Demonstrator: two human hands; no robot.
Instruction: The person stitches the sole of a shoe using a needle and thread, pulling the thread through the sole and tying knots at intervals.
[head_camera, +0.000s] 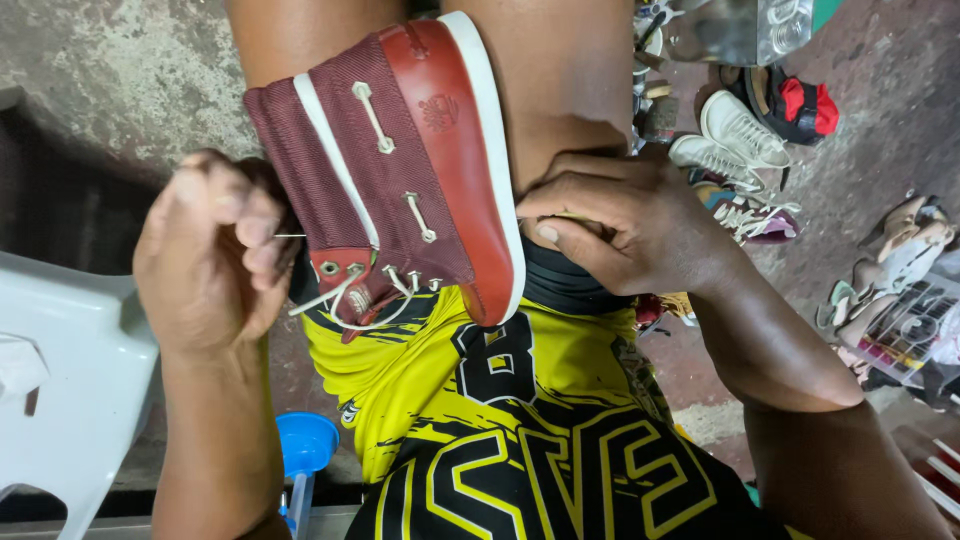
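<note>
A dark red boot (400, 170) lies on the person's knees, its white sole turned toward the right hand (620, 225). The left hand (215, 250) is closed around a thin needle (288, 236) beside the boot's cloth collar. The right hand presses against the sole edge, fingers bent, grasping nothing clearly. White laces (345, 300) hang loose.

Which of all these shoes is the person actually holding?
The dark red boat shoe with the white sole, clamped between the knees. The left hand works at its heel and the right hand steadies its sole. The white sneakers lie untouched on the floor.
</note>
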